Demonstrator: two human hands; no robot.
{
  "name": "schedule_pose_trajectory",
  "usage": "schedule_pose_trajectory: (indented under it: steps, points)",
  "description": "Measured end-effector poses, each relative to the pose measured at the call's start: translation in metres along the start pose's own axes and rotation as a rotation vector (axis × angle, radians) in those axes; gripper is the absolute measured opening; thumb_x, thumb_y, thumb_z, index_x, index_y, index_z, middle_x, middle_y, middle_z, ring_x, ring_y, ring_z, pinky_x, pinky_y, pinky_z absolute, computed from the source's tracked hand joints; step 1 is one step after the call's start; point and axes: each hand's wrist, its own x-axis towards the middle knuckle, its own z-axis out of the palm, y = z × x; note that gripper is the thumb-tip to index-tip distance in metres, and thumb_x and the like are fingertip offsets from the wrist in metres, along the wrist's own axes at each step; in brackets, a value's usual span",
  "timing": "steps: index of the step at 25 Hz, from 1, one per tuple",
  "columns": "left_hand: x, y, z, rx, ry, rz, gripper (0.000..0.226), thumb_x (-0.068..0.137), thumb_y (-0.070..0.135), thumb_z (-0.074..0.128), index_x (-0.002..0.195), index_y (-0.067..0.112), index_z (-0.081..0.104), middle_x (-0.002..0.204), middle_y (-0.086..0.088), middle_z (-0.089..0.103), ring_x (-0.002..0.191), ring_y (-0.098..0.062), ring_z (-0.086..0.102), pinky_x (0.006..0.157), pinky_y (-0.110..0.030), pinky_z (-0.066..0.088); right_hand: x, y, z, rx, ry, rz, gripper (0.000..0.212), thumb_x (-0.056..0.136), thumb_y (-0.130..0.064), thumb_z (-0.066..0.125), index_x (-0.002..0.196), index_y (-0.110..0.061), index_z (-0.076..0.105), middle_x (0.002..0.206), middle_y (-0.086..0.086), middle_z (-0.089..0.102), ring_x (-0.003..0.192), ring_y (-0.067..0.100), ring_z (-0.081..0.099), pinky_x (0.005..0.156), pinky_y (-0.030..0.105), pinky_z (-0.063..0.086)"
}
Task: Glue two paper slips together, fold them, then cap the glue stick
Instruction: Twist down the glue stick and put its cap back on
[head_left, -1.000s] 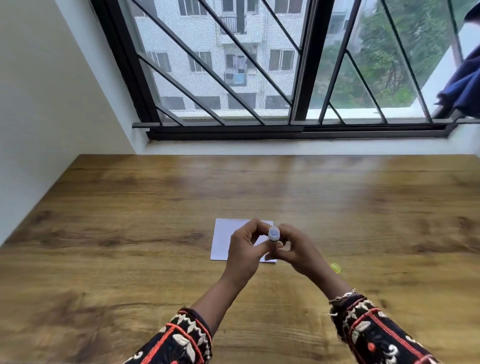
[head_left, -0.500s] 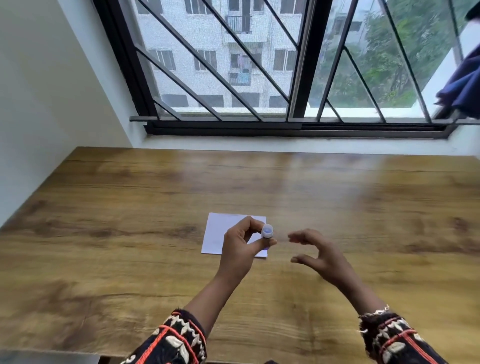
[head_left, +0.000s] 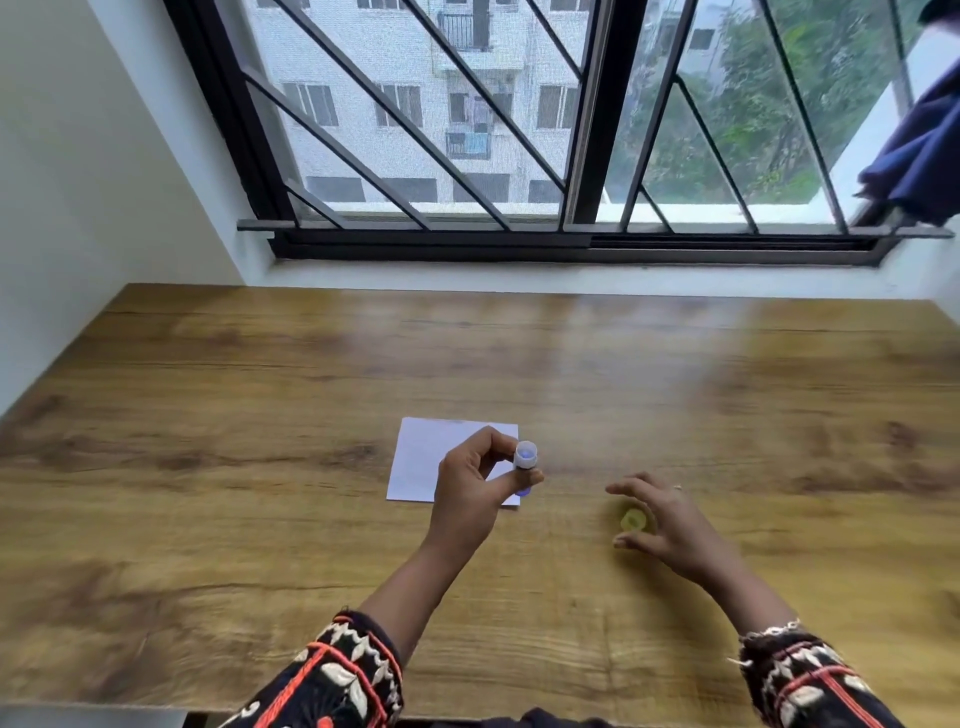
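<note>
A white paper slip (head_left: 431, 457) lies flat on the wooden table (head_left: 260, 519), partly covered by my left hand (head_left: 470, 491). That hand pinches an uncapped glue stick (head_left: 525, 457) upright between thumb and fingers, its open end facing up. A small yellow-green cap (head_left: 632, 520) rests on the table to the right. My right hand (head_left: 667, 525) hovers over the cap with fingers spread around it, blurred; I cannot tell if the fingers touch it.
The table reaches back to a white sill under a barred window (head_left: 519, 156). A white wall (head_left: 78, 182) stands at the left. Dark blue cloth (head_left: 914, 156) hangs at the upper right. The table's near edge runs by my patterned sleeves.
My right hand left the glue stick, moved right and down, and now hovers over the yellow-green cap. My left hand kept hold of the stick, almost unmoved.
</note>
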Motion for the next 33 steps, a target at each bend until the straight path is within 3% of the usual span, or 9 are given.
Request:
schedule_pose_trajectory:
  steps: [5,7,12,16,18,21,27,33]
  points:
    - [0.001,0.001,0.002,0.020,-0.004,-0.004,0.020,0.068,-0.005,0.075,0.070,0.009,0.060,0.064,0.015,0.063,0.072,-0.006,0.058,0.072,-0.016,0.047,0.001,0.003,0.001,0.023,0.009,0.047,0.029,0.067,-0.001,0.073,0.091,-0.016,0.066,0.090,-0.010,0.052,0.090,0.017,0.054,0.078,0.025,0.037]
    - [0.001,0.001,0.003,0.019,-0.002,-0.010,0.023,0.068,-0.005,0.075,0.069,0.011,0.060,0.063,0.016,0.062,0.072,-0.006,0.058,0.072,-0.016,0.047,0.000,-0.001,-0.003,0.055,0.015,0.048,0.029,0.068,0.000,0.072,0.083,-0.024,0.063,0.085,-0.010,0.053,0.085,0.020,0.055,0.074,0.027,0.040]
    - [0.002,0.002,0.005,0.023,0.004,-0.009,0.022,0.069,-0.005,0.074,0.070,0.012,0.060,0.064,0.016,0.062,0.075,-0.009,0.059,0.074,-0.020,0.048,0.005,-0.032,-0.017,0.279,0.111,0.054,0.045,0.067,-0.001,0.075,0.086,-0.033,0.050,0.081,0.004,0.061,0.075,0.022,0.062,0.067,0.022,0.049]
    - [0.002,0.002,0.006,0.034,0.012,-0.009,0.022,0.069,-0.004,0.074,0.071,0.012,0.060,0.065,0.016,0.062,0.074,-0.007,0.058,0.074,-0.020,0.048,0.013,-0.058,-0.026,0.447,0.234,0.023,0.034,0.064,-0.006,0.079,0.077,-0.024,0.054,0.078,0.014,0.066,0.068,0.021,0.061,0.065,0.029,0.052]
    - [0.002,0.002,0.007,0.040,0.021,-0.012,0.021,0.070,-0.003,0.074,0.071,0.013,0.060,0.065,0.015,0.062,0.073,-0.006,0.058,0.074,-0.019,0.048,0.015,-0.075,-0.031,0.482,0.245,-0.029,0.036,0.066,-0.005,0.077,0.080,-0.029,0.056,0.077,0.005,0.065,0.069,0.009,0.060,0.064,0.018,0.051]
    - [0.002,0.002,0.010,0.058,0.031,-0.013,0.020,0.071,-0.001,0.074,0.072,0.013,0.061,0.068,0.013,0.062,0.075,-0.006,0.059,0.076,-0.019,0.049,0.018,-0.092,-0.037,0.480,0.246,-0.100,0.044,0.067,-0.004,0.077,0.089,-0.034,0.053,0.081,-0.004,0.064,0.075,0.009,0.062,0.068,0.016,0.051]
    - [0.004,0.005,0.012,0.113,0.027,-0.002,0.020,0.073,0.003,0.074,0.072,0.017,0.061,0.064,0.016,0.063,0.070,-0.003,0.058,0.073,-0.021,0.049,0.025,-0.104,-0.043,0.392,0.208,-0.231,0.030,0.075,0.001,0.068,0.099,-0.017,0.068,0.092,-0.009,0.057,0.087,0.003,0.057,0.073,0.011,0.047]
    - [0.002,0.009,0.014,0.177,0.009,0.023,0.013,0.073,0.005,0.074,0.074,0.013,0.063,0.068,0.011,0.064,0.070,-0.007,0.062,0.078,-0.032,0.056,0.029,-0.105,-0.047,0.379,0.151,-0.305,0.022,0.070,0.009,0.069,0.086,-0.006,0.067,0.093,0.003,0.066,0.088,0.011,0.062,0.075,0.014,0.052]
